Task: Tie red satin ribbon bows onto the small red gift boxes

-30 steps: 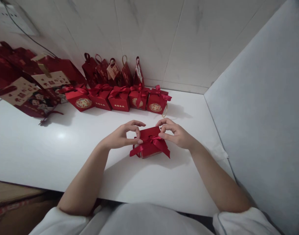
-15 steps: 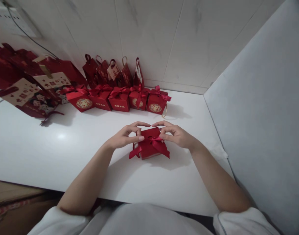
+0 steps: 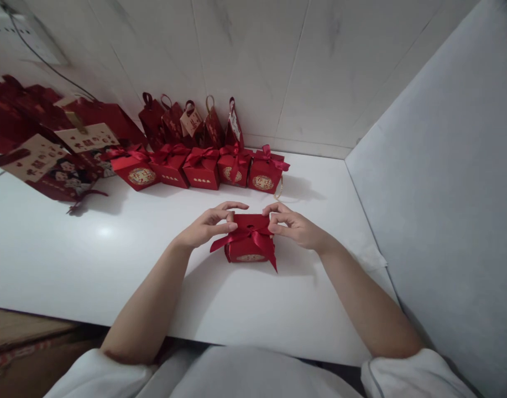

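A red gift box (image 3: 249, 251) stands on the white table (image 3: 145, 276) in front of me, a gold emblem partly showing on its near face. Across its top lies a red ribbon bow (image 3: 253, 236) with its tails spread to both sides. At the box's upper left corner my left hand (image 3: 214, 224) has thumb and fingers closed on its edge, the index finger stretched out above. My right hand (image 3: 292, 224) pinches the upper right edge beside the bow.
Behind is a row of red boxes with bows (image 3: 201, 171), and small handled bags (image 3: 192, 122) stand against the tiled wall. Larger red gift bags (image 3: 50, 171) fill the left. A grey-white panel (image 3: 448, 155) rises at the right, near a white tissue (image 3: 371, 257).
The box has turned so its emblem face shows towards me, and it sits slightly further left. My left hand has shifted a little left with it; the two index fingertips are further apart.
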Tool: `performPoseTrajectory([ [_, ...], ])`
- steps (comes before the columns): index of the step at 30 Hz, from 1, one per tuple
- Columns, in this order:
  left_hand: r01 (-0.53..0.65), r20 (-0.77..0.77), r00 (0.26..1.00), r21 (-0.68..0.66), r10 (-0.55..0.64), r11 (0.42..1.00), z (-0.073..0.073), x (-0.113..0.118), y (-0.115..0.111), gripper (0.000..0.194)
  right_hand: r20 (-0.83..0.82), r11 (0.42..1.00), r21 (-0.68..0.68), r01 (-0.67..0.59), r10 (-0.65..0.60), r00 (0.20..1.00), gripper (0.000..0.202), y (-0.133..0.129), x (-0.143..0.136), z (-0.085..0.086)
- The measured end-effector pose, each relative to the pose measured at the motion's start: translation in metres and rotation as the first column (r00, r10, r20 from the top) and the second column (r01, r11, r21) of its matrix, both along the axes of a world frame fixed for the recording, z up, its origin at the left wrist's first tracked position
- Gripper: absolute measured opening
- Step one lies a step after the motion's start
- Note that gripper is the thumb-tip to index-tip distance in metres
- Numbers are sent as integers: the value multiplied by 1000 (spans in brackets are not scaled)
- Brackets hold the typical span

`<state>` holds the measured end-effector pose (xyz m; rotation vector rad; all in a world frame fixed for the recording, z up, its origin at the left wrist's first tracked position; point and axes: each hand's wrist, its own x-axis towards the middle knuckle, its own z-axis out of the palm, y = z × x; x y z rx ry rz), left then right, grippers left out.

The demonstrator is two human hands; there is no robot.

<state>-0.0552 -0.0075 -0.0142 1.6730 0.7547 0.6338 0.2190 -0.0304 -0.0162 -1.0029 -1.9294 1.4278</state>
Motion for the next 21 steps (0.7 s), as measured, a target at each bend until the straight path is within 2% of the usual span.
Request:
performPoseTrajectory([
  [4, 46, -52, 998, 44, -44, 998, 2, -3, 2, 31, 20, 999, 4, -46, 46, 999, 28, 0, 0, 0],
  [9, 74, -194, 981, 255, -24, 964, 9, -5, -1, 29, 44, 997, 4, -72, 72, 996, 28, -2, -1, 3],
  [11, 80, -250, 968, 381, 19, 921, 11, -4, -2, 29, 56, 997, 9, -71, 71, 996, 28, -3, -1, 4],
  [14, 56, -277, 951, 589, 137, 806, 11, -2, -3, 30, 76, 998, 20, -60, 59, 995, 28, -4, -1, 6],
  [16, 37, -268, 943, 671, 196, 741, 10, -1, -3, 32, 87, 998, 27, -52, 50, 995, 27, -5, -2, 7],
  [17, 34, -266, 942, 685, 207, 728, 9, 0, -3, 34, 91, 998, 31, -47, 44, 995, 27, -5, -2, 8],
  [19, 26, -265, 941, 678, 212, 735, 8, 0, -3, 37, 100, 999, 39, -30, 26, 995, 27, -6, -3, 9],
  [21, -20, -247, 941, 639, 230, 769, 7, 1, -4, 35, 107, 999, 46, -9, 4, 994, 26, -8, -5, 11],
])
